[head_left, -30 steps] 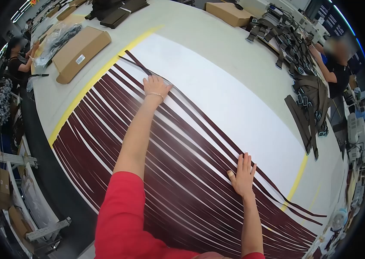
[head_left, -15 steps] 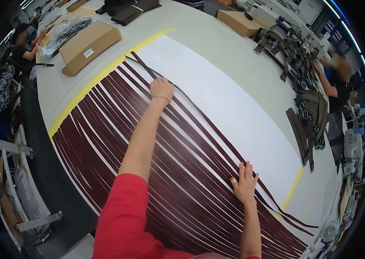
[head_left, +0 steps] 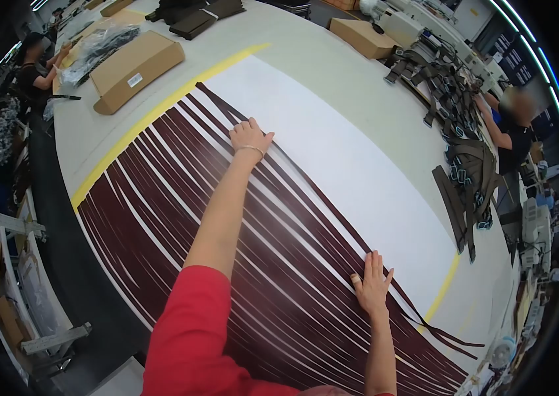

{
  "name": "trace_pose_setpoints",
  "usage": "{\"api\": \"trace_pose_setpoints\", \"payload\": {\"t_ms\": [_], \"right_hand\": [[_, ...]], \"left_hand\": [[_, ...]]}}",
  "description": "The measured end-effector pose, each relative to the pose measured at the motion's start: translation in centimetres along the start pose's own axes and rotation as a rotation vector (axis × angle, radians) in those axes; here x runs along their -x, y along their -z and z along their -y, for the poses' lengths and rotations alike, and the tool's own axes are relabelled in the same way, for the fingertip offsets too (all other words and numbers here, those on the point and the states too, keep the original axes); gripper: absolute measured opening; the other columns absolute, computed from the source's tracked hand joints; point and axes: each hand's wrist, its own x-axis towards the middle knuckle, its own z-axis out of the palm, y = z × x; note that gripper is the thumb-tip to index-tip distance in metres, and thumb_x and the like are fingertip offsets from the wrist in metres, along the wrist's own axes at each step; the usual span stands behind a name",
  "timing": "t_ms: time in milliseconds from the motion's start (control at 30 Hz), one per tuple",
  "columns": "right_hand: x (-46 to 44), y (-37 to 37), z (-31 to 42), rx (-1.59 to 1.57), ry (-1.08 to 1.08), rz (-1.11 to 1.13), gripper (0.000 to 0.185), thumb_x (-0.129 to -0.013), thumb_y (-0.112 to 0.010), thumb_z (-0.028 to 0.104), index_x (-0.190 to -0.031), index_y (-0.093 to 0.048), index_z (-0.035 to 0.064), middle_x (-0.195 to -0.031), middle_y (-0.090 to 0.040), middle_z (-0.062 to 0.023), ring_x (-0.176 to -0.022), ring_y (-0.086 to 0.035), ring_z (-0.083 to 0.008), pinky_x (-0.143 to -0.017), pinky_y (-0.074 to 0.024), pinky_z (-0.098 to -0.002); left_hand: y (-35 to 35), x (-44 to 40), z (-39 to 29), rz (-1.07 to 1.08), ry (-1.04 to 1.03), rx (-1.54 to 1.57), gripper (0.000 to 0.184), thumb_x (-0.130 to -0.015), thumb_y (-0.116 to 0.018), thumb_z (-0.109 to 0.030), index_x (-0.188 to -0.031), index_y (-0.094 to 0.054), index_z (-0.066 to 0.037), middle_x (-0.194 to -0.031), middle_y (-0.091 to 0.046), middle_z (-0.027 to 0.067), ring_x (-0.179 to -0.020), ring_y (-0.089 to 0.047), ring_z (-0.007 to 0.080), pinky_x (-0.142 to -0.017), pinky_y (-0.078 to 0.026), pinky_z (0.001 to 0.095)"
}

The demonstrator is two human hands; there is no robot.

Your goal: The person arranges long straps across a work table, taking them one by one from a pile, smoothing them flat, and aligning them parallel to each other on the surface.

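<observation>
Long dark maroon strips lie side by side across a white sheet, with narrow white gaps between them. My left hand rests palm down on the outermost strips near their far end, thumb out and fingers apart. Beyond it, the outermost strip runs to a yellow border line. Further along the same edge, my right hand lies flat with fingers stretched out over the strips; one finger wears a tan band. Past that hand, two loose strip ends curl over the near yellow line.
A cardboard box stands at the far left, near plastic-wrapped goods. Dark straps with buckles are heaped along the right table edge, where a person handles them. Another box sits at the back.
At the far end, the outermost strip tips that were crossed and spread now lie together. My left hand's thumb has spread outward. My right hand has hardly moved on the strips.
</observation>
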Motion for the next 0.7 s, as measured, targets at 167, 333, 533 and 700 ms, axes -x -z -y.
{"api": "trace_pose_setpoints", "payload": {"t_ms": [167,333,533,700], "right_hand": [[0.0,0.1,0.2,-0.016,-0.005,0.004,0.068,-0.088,-0.043,0.044,-0.139,-0.022,0.0038,-0.147,-0.017,-0.0144,-0.136,-0.017,-0.0297,-0.104,-0.0073,-0.0605],[0.1,0.1,0.1,-0.066,0.006,-0.027,0.068,-0.086,-0.048,0.041,-0.138,-0.025,0.0032,-0.146,-0.02,-0.0157,-0.135,-0.017,-0.0301,-0.104,-0.006,-0.0617],[0.1,0.1,0.3,-0.068,0.006,-0.043,0.067,-0.087,-0.048,0.039,-0.138,-0.025,0.003,-0.146,-0.02,-0.0158,-0.135,-0.017,-0.0303,-0.104,-0.0062,-0.0616],[0.1,-0.4,-0.3,-0.044,0.023,-0.046,0.067,-0.087,-0.047,0.04,-0.138,-0.025,0.0034,-0.146,-0.02,-0.0139,-0.135,-0.018,-0.0304,-0.104,-0.0063,-0.0617]], "left_hand": [[-0.2,-0.4,1.3,0.113,-0.074,0.005,0.066,-0.08,-0.053,-0.055,-0.123,-0.042,-0.005,-0.115,-0.054,0.0104,-0.107,-0.05,0.0277,-0.09,-0.035,0.0441],[1.4,0.9,0.6,0.142,0.022,-0.116,0.077,-0.082,-0.05,-0.055,-0.139,-0.026,-0.01,-0.13,-0.043,0.0122,-0.115,-0.045,0.0279,-0.094,-0.03,0.0484],[0.5,0.8,1.0,0.104,0.045,-0.127,0.071,-0.086,-0.044,-0.051,-0.14,-0.023,-0.009,-0.14,-0.029,0.0132,-0.123,-0.038,0.0269,-0.099,-0.024,0.0511],[-1.2,0.4,1.3,0.032,0.044,-0.142,0.065,-0.089,-0.041,-0.045,-0.139,-0.023,-0.009,-0.139,-0.032,0.0118,-0.126,-0.034,0.0242,-0.103,-0.019,0.0536]]}}
